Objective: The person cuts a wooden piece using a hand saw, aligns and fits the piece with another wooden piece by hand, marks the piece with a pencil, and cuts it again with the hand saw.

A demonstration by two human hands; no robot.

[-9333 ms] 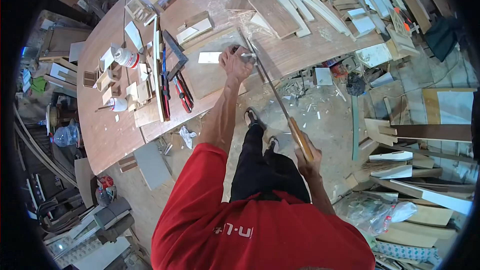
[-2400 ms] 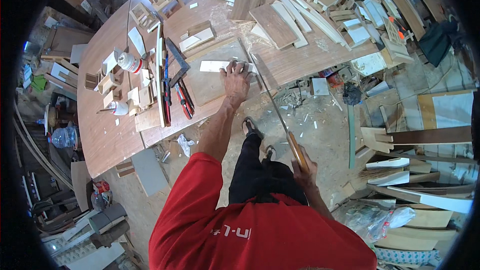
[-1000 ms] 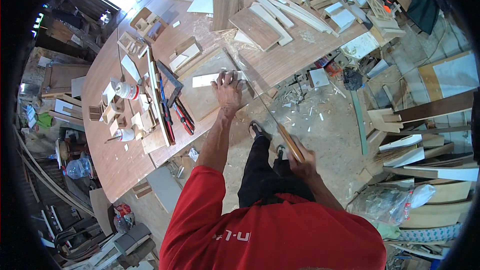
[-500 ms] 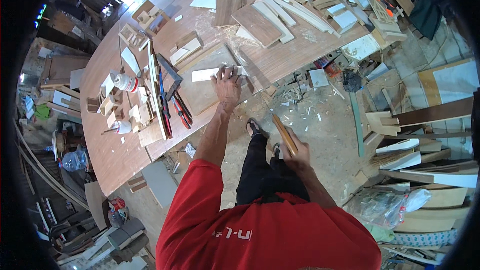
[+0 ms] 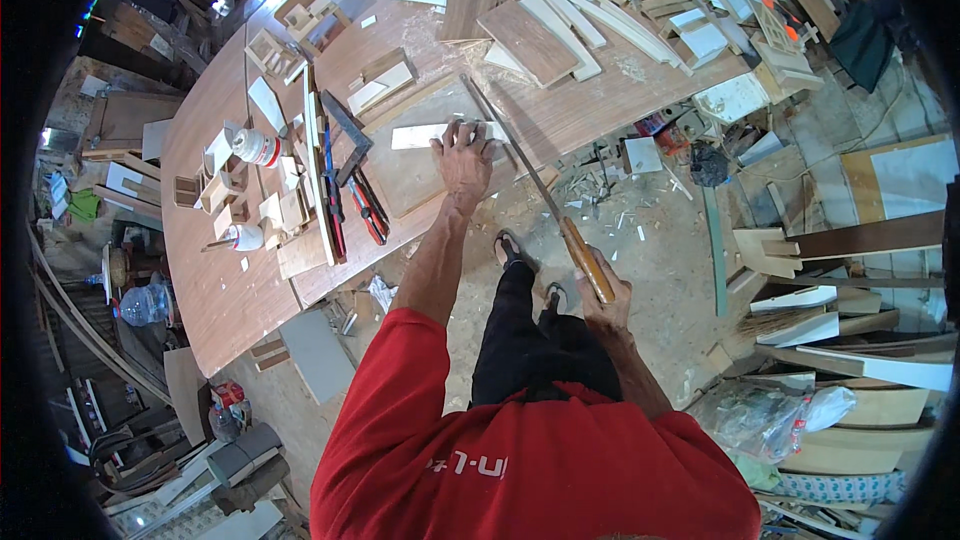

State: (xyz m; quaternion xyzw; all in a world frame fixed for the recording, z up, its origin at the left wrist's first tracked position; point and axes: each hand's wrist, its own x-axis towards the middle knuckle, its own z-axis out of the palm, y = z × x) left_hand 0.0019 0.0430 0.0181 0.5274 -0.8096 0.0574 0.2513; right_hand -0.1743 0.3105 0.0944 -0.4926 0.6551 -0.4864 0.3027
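Note:
My left hand (image 5: 465, 164) presses down on a white strip of wood (image 5: 413, 137), fingers bent over its right part. The strip lies on a flat board (image 5: 402, 178) at the table's near edge. Wrapped round the wooden handle of a handsaw (image 5: 587, 258) is my right hand (image 5: 608, 306), out past the edge. The long narrow blade slants up and left, crossing by the strip's right end. Whether its teeth touch the wood I cannot tell.
Left of the board lie a dark metal square (image 5: 345, 135) and red-and-black pliers (image 5: 368, 208). Glue bottles (image 5: 256, 148) stand among small wooden pieces. Offcuts and planks (image 5: 530, 40) cover the table's far side. Scraps litter the floor; stacked boards (image 5: 860, 400) stand at right.
The saw has swung so its blade now shows at full length over the table edge, its handle shifted slightly right. My left hand keeps its place on the strip.

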